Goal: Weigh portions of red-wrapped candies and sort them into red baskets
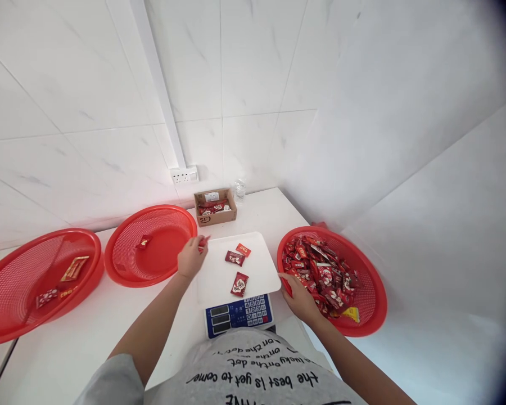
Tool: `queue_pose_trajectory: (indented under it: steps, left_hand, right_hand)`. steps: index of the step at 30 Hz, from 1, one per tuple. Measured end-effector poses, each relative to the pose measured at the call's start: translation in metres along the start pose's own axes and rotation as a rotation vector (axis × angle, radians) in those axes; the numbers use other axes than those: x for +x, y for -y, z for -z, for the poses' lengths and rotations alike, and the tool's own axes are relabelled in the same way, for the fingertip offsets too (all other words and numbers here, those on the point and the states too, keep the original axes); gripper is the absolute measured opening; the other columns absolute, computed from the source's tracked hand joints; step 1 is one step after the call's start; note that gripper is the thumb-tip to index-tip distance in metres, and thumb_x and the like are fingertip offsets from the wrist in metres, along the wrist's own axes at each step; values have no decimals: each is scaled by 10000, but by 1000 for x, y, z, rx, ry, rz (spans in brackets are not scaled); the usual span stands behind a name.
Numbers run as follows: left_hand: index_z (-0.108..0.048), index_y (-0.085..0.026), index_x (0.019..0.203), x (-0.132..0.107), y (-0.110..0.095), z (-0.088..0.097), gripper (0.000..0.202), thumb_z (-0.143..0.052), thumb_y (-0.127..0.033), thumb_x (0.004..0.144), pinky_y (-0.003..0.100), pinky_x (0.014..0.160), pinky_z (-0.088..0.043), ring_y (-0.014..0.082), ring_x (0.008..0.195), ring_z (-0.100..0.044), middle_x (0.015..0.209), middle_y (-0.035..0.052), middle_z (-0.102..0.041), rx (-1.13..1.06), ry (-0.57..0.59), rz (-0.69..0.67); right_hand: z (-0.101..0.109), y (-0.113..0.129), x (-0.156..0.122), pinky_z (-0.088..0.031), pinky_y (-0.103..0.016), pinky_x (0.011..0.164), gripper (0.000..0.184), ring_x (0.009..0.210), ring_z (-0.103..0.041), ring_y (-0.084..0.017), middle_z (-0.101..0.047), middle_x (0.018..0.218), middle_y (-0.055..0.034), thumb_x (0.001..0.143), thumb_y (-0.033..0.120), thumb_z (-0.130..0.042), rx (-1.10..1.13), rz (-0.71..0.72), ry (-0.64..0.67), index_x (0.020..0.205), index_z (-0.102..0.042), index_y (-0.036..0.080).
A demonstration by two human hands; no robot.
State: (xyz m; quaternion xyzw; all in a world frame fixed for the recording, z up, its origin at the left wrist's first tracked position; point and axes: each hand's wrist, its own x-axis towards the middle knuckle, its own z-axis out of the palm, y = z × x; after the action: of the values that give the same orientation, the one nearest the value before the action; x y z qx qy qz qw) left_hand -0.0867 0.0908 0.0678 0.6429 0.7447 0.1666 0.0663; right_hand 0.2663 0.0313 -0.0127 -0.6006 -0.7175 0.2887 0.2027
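Observation:
My left hand is closed on a small red packet over the left edge of the white scale tray, close to the middle red basket. My right hand grips a red packet at the near rim of the right red basket, which is heaped with red snack packets. Three red packets lie on the tray, one of them nearest the blue scale display.
A left red basket holds a few packets. One packet lies in the middle basket. A cardboard box of packets and a clear bottle stand by the tiled wall. A wall socket is above.

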Motion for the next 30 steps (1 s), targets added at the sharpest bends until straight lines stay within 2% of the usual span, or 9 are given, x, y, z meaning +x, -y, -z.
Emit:
queue_pose_trajectory:
  steps: [3, 7, 10, 13, 15, 17, 21, 24, 30]
  left_hand:
    - [-490, -240, 1239, 12, 26, 28, 404, -398, -434, 897, 332, 759, -483, 239, 1046, -584, 1231, 87, -578, -66, -135, 254]
    - [-343, -180, 1388, 21, 43, 36, 656, -464, -521, 841, 505, 961, -394, 343, 1276, -405, 1399, 176, -433, 26, -160, 321]
    - [-312, -142, 1417, 12, 27, 11, 702, -483, -506, 841, 565, 1080, -222, 351, 1394, -204, 1486, 200, -314, 104, -109, 159]
    - [-372, -176, 1401, -14, -10, -25, 665, -483, -524, 845, 495, 1128, -172, 303, 1403, -215, 1501, 161, -313, 53, 138, -283]
    - [-354, -267, 1416, -34, -34, -47, 727, -507, -615, 796, 524, 1137, -114, 302, 1412, -190, 1533, 110, -263, 3, 314, -609]
    - [-318, -285, 1434, -45, -53, -64, 802, -505, -675, 760, 560, 1129, -79, 330, 1420, -142, 1555, 115, -194, -24, 372, -732]
    - [-283, -252, 1451, -34, -70, -81, 827, -511, -655, 766, 603, 1106, -75, 364, 1424, -77, 1563, 149, -129, -2, 374, -647]
    - [-306, -223, 1441, -12, -73, -82, 814, -526, -630, 770, 597, 1102, -97, 374, 1416, -105, 1541, 170, -195, 39, 356, -544]
    - [-570, -223, 1167, -1, -73, -78, 414, -489, -486, 859, 456, 998, -343, 277, 1148, -490, 1204, 109, -551, 82, 239, -580]
  right_hand:
    - [0, 0, 0, -396, -409, 1011, 463, 1187, -497, -208, -536, 1268, -68, 803, 200, -414, 15, 4, -10, 1257, -487, 252]
    - [1, 3, 0, -389, -416, 1017, 456, 1177, -502, -213, -543, 1257, -64, 805, 206, -418, 23, -10, -12, 1250, -497, 259]
    - [2, 6, -1, -400, -397, 1006, 454, 1179, -503, -208, -541, 1258, -65, 811, 217, -405, 22, -22, -5, 1253, -500, 255]
    - [4, 8, 0, -415, -392, 988, 449, 1179, -505, -214, -542, 1256, -78, 812, 231, -405, 21, -33, 3, 1249, -508, 238]
    - [5, 9, 0, -418, -390, 984, 454, 1179, -506, -214, -540, 1264, -79, 802, 224, -414, 23, -40, 5, 1245, -511, 236]
    - [4, 9, 0, -415, -382, 988, 459, 1184, -504, -208, -540, 1269, -71, 793, 211, -417, 27, -40, 3, 1241, -513, 243]
    - [4, 8, 0, -404, -389, 1004, 461, 1185, -502, -204, -545, 1258, -58, 790, 191, -413, 33, -26, -7, 1235, -509, 262]
    - [4, 9, 0, -404, -396, 1006, 457, 1188, -499, -209, -542, 1261, -65, 794, 196, -410, 32, -22, -4, 1236, -508, 260]
    - [4, 7, 0, -406, -402, 1004, 461, 1189, -501, -214, -538, 1275, -66, 798, 211, -415, 25, -34, 4, 1247, -506, 268]
